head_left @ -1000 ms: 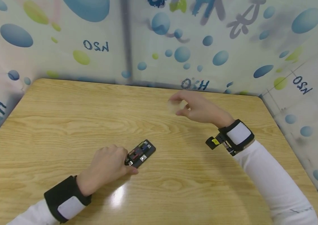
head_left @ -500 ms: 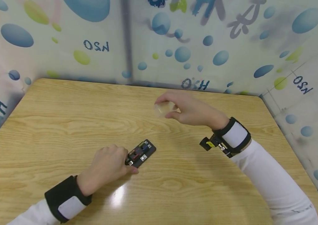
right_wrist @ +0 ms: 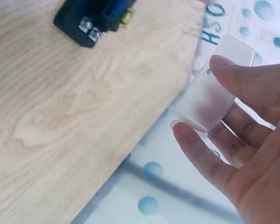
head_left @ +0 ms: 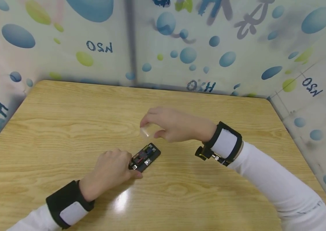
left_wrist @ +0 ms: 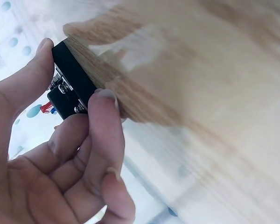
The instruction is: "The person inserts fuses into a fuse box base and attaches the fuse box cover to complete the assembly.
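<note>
My left hand (head_left: 109, 173) grips the near end of a small black electrical terminal block (head_left: 148, 157) lying on the table. Bright metal screws and red and blue parts show on its top. The left wrist view has the thumb on one side of its black base (left_wrist: 77, 70) and curled fingers on the other. Beyond the block, my right hand (head_left: 177, 123) holds a clear plastic cover (right_wrist: 214, 88), box-shaped and see-through, between thumb and fingers. In the head view this cover is just past the block's far end, apart from it.
The wood-grain table (head_left: 79, 115) spreads around both hands. Behind it and along its sides stand pale wall panels (head_left: 108, 67) with blue and green dots. Each wrist wears a black strap, and the right one (head_left: 225, 144) has a small camera on it.
My right hand has moved left and nearer with the clear cover, from the back right toward the block. The left hand and the block have stayed in place.
</note>
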Demonstrator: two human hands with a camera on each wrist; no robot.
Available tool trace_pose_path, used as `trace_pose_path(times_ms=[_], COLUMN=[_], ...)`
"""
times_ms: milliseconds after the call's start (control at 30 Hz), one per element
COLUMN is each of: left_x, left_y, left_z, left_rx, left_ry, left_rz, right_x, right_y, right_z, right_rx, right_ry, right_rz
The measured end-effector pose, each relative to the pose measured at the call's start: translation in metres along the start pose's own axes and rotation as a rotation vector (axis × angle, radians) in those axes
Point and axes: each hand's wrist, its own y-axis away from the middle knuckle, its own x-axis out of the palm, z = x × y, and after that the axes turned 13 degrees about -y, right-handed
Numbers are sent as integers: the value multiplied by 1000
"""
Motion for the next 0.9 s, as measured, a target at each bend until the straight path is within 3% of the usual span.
trace_pose_path(times_ms=[233,900], left_x=[1,1], left_y=[-1,0], left_z=[1,2], left_rx=[16,48], left_ry=[-25,1], left_rz=[-42,-65], right_x=[20,51], right_y=[-8,-19], right_z=[2,2], right_rx=[29,24], right_ry=[1,31], right_rz=[104,166])
